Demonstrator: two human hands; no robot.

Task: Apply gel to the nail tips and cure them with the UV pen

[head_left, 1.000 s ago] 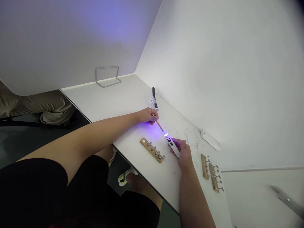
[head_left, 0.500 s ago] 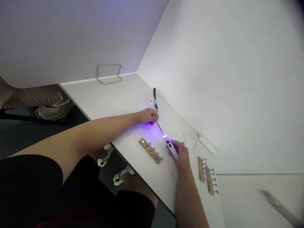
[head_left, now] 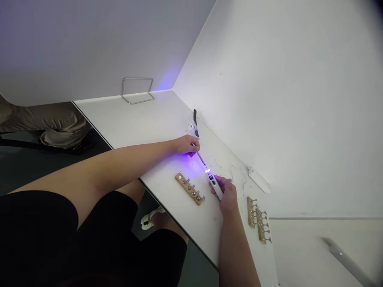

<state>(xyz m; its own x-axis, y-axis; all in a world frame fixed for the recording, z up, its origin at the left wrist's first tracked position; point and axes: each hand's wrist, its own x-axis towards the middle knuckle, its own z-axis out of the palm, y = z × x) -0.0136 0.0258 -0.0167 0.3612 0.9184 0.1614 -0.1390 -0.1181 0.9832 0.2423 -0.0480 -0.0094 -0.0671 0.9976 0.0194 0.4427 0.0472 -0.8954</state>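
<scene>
My left hand pinches a thin wooden-coloured stick that slants down to the right. A small shiny piece sits at the stick's lower tip, too tiny to make out well. My right hand is closed round a slim white handheld UV lamp with a small dark display and a button. Its lit end glows violet-white just below the stick's tip. Between my arms lies a wooden strip bearing a white dot and several small metal pieces standing on it.
Two more wooden strips with spoon-shaped metal pieces lie at the right. A black-handled tool and a clear white-labelled item are by the wall. A wire stand sits at the back. Another person's trousered leg shows at left.
Both hands keep their hold, with the lamp still lit near the stick's tip. The view has shifted slightly, and one of the shoes below the table edge has gone out of sight.
</scene>
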